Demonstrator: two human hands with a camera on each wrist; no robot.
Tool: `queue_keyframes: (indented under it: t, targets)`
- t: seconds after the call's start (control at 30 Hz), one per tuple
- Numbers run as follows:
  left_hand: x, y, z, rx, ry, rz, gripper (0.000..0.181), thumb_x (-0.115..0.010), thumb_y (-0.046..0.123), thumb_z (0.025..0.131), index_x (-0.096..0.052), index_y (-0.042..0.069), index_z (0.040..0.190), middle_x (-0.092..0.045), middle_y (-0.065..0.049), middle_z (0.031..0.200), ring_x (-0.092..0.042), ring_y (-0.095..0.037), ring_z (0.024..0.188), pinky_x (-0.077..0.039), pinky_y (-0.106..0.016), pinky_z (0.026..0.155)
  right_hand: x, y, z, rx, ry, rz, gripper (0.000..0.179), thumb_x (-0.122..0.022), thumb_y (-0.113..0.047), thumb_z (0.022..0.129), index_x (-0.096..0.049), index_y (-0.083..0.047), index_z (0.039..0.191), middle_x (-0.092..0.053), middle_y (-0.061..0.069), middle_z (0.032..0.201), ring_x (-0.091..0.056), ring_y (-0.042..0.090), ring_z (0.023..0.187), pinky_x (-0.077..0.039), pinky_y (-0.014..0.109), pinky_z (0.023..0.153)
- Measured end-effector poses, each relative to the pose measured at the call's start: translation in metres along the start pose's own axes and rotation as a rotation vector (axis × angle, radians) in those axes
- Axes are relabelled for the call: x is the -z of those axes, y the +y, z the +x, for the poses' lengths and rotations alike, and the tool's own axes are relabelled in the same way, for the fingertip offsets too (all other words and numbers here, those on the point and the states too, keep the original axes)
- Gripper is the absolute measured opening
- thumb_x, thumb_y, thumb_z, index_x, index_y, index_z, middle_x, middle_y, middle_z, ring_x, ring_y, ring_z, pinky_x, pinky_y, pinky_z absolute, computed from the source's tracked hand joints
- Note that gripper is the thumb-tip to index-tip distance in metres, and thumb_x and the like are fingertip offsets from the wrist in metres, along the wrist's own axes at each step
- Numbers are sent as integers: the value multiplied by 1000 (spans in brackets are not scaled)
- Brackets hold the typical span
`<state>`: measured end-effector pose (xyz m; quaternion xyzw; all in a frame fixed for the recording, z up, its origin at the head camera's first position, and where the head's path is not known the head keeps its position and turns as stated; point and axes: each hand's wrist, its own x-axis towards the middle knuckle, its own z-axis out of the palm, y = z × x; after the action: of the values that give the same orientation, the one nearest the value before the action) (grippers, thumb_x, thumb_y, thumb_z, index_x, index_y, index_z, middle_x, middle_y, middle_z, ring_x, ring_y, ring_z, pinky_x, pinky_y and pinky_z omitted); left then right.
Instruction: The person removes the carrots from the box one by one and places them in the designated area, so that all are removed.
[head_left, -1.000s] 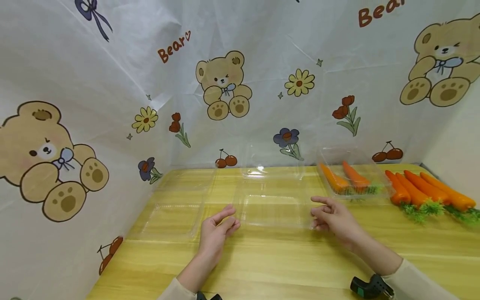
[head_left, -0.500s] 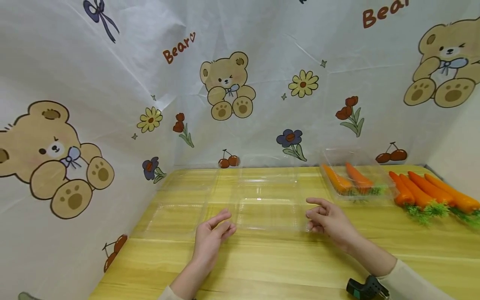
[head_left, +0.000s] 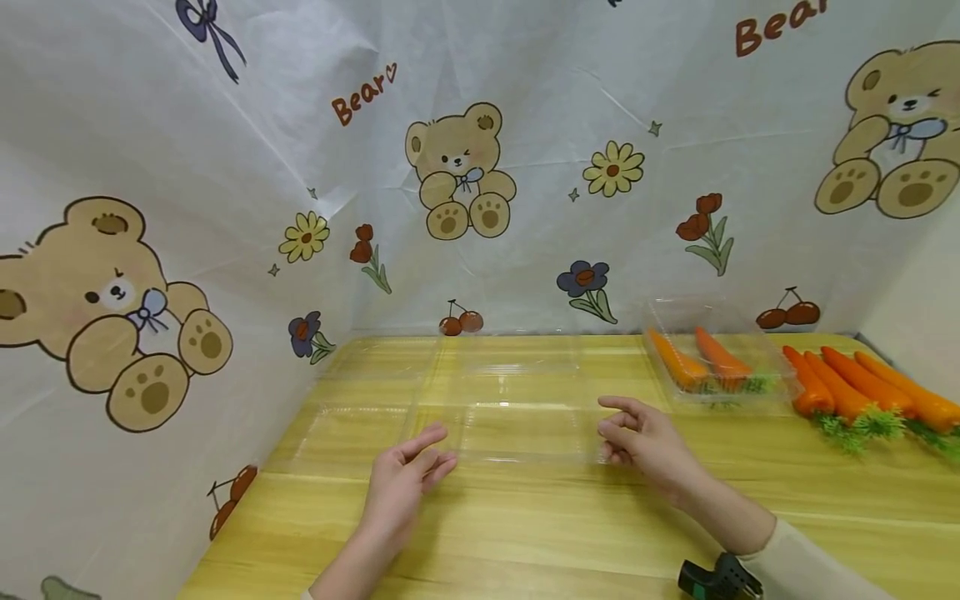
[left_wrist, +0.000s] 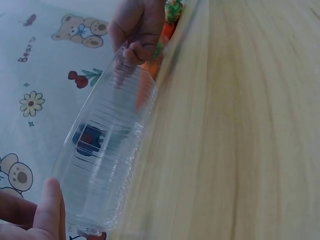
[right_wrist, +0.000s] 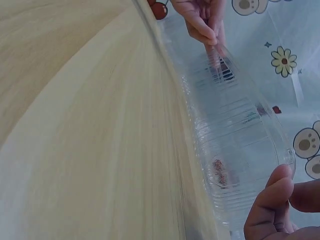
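Observation:
A clear plastic clamshell box [head_left: 522, 432] stands in the middle of the wooden table in the head view, its lid [head_left: 521, 353] folded back toward the wall. My left hand [head_left: 401, 483] pinches its near left corner between thumb and fingers. At the near right corner my right hand [head_left: 647, 446] pinches the rim. In the left wrist view the box [left_wrist: 100, 165] stretches between both hands; the right wrist view shows the box [right_wrist: 245, 145] the same way. Through the transparent plastic, the exact fingertip contact is hard to make out.
Another clear box [head_left: 352, 435] lies open at the left. On the right, a clear box [head_left: 780, 387] holds carrots [head_left: 723, 358] with green tops. Several loose carrots [head_left: 870, 387] lie beside it. A bear-printed sheet [head_left: 525, 83] hangs behind the table.
Both hands and the middle box have shifted to the left. The box's lid has sunk lower toward the table at the back. The carrots and the left box stay in place.

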<state>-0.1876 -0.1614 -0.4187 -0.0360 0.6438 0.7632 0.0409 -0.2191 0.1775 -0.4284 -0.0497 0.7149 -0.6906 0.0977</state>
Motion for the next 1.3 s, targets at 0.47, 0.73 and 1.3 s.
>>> queue_keyframes:
  t: [0.47,0.73,1.3]
  targets:
    - [16,13,-4,-8,30,76,38,-44,-5,106,-53,-10,143,-35,-20,165,-69,-26,115,-60,-23,95,-22,-2,7,-29,24,16,56,-54,-8,106,-32,5,155,-63,5,98,-64,11,71,-57,22,64]
    - [24,15,-5,-6,64,114,39,-46,-6,105,-54,-9,143,-38,-18,163,-70,-27,114,-60,-23,94,-34,0,10,-32,22,32,54,-55,-6,105,-34,6,154,-63,6,97,-64,12,70,-57,22,63]
    - [44,26,-5,25,104,338,39,-57,4,103,-59,0,142,-57,-28,140,-74,-25,97,-64,-25,83,-50,2,11,-32,36,68,54,-55,-8,106,-34,4,154,-62,6,98,-63,12,70,-55,23,62]
